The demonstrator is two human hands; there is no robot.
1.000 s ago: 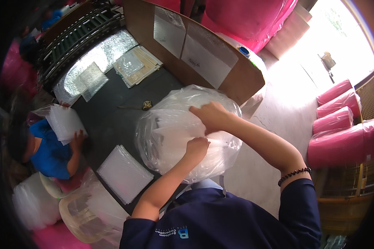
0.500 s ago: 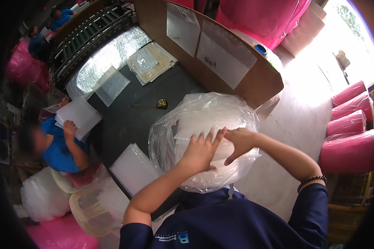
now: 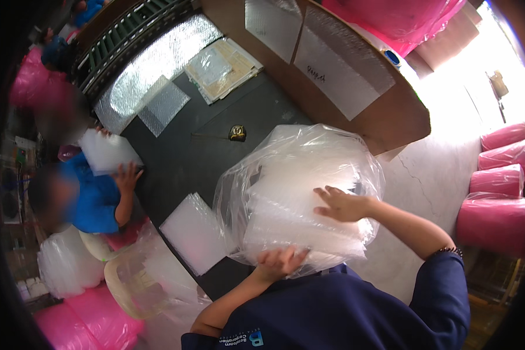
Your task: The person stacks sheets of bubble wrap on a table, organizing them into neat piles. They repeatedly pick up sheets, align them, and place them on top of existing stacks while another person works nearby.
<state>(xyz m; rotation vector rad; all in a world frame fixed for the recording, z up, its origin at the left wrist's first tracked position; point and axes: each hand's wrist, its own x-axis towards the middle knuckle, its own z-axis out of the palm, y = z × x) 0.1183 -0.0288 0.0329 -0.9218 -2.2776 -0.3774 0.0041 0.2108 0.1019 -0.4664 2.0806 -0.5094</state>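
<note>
A large clear plastic bag (image 3: 230, 192) stands at the table's near right edge, filled with several white translucent bubble-wrap pouches (image 3: 300, 175) in uneven stacks. My right hand (image 3: 344, 205) lies over the pouches from the right, palm down, its fingers apart with nothing in them. At the near rim of the stack, my left hand (image 3: 280, 262) touches the bag and pouch edges. Its fingers are slightly bent and apart, and no grasp shows. Left of the bag sits another stack of pouches (image 3: 193, 233) on the dark table (image 3: 181, 157).
A tape measure (image 3: 237, 133), papers (image 3: 223, 70) and a flat bubble-wrap sheet (image 3: 164, 105) lie farther back. A brown board (image 3: 367, 119) borders the right side. At left a co-worker (image 3: 96, 192) in blue handles pouches. Pink wrapped rolls (image 3: 493, 221) stand at far right.
My hands, close together on top before, have parted: the left dropped to the bag's near edge, the right sits flatter over the pouches. The co-worker's pouches have shifted. The view has moved slightly.
</note>
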